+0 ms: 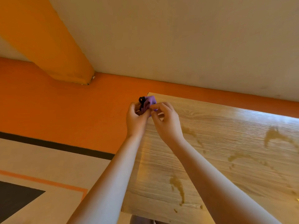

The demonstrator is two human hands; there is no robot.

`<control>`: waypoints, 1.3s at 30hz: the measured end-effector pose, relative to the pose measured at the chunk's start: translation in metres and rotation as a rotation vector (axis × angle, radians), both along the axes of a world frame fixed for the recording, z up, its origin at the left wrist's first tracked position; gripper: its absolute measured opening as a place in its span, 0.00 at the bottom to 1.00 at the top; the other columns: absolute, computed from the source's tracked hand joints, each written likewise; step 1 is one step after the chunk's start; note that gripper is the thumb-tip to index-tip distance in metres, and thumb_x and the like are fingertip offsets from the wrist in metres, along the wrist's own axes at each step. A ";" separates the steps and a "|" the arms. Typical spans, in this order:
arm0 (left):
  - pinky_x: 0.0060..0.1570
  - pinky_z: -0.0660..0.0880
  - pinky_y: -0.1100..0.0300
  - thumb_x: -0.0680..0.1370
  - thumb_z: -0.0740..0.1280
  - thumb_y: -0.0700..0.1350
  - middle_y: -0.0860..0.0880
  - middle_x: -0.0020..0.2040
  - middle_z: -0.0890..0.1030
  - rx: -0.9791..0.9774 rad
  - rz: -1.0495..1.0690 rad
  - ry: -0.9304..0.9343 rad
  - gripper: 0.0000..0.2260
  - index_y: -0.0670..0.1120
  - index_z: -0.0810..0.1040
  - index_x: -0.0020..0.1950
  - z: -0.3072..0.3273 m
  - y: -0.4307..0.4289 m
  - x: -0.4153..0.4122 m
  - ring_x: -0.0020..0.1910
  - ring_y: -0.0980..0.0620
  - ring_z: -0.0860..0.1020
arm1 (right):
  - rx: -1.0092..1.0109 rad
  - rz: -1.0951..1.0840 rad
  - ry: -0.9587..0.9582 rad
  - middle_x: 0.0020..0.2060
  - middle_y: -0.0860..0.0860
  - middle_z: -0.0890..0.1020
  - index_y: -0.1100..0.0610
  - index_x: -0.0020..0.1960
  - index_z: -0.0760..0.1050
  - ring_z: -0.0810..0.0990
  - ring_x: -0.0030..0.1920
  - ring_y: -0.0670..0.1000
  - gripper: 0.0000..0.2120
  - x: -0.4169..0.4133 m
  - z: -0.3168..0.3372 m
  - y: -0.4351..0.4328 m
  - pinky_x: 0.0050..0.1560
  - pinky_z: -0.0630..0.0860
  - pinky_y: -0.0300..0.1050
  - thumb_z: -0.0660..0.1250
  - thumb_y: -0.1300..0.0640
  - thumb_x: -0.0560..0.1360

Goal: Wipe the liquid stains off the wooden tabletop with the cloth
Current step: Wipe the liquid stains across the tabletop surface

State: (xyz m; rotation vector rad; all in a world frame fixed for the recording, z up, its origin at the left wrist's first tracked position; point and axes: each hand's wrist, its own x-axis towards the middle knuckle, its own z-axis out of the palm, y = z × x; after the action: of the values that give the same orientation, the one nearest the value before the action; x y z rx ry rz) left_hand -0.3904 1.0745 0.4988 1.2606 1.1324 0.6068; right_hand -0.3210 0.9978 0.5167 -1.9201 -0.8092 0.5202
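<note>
A small purple cloth [150, 102] with a black loop at its edge is bunched up at the far left corner of the wooden tabletop [226, 159]. My left hand [136, 120] and my right hand [166, 122] both pinch the cloth with their fingertips, above the table's corner. Yellowish liquid stains lie on the wood: a streak near the front [178, 186], a large patch at the right [273, 136] and small drops [234, 157] between them. Most of the cloth is hidden behind my fingers.
The table's left edge [137, 167] drops off to a floor [48, 159] with orange, beige and black markings. An orange wall strip [64, 102] runs behind the table, with a slanted orange beam [48, 42] at the upper left.
</note>
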 end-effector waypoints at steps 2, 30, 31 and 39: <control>0.45 0.76 0.63 0.73 0.73 0.39 0.52 0.48 0.82 0.076 -0.007 -0.007 0.12 0.45 0.77 0.55 0.007 -0.011 0.000 0.46 0.58 0.80 | -0.018 -0.040 0.073 0.50 0.48 0.77 0.56 0.54 0.77 0.78 0.46 0.43 0.08 -0.003 0.006 -0.006 0.48 0.77 0.41 0.65 0.58 0.76; 0.69 0.67 0.50 0.80 0.61 0.47 0.43 0.70 0.70 0.832 -0.323 0.685 0.19 0.40 0.71 0.69 -0.071 -0.025 0.029 0.71 0.45 0.65 | -0.382 0.312 -0.159 0.55 0.56 0.78 0.59 0.62 0.70 0.75 0.53 0.56 0.13 0.133 -0.035 0.087 0.45 0.70 0.45 0.61 0.59 0.78; 0.69 0.66 0.51 0.80 0.61 0.47 0.44 0.71 0.70 0.820 -0.321 0.680 0.19 0.40 0.71 0.69 -0.071 -0.026 0.030 0.71 0.45 0.65 | -0.407 0.382 -0.099 0.53 0.56 0.78 0.58 0.61 0.71 0.77 0.51 0.56 0.12 0.137 -0.036 0.097 0.44 0.71 0.47 0.62 0.58 0.78; 0.69 0.66 0.53 0.79 0.62 0.47 0.46 0.71 0.69 0.814 -0.310 0.680 0.19 0.41 0.70 0.69 -0.075 -0.024 0.028 0.71 0.48 0.64 | -0.573 0.746 -0.021 0.45 0.51 0.78 0.53 0.53 0.75 0.76 0.40 0.49 0.07 0.164 -0.046 0.133 0.40 0.73 0.42 0.65 0.53 0.77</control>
State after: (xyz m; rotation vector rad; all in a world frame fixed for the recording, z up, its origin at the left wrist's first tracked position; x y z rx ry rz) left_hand -0.3627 1.0506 0.4239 2.4223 1.2244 0.4105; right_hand -0.1570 1.1307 0.4706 -2.0803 -1.5236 1.2934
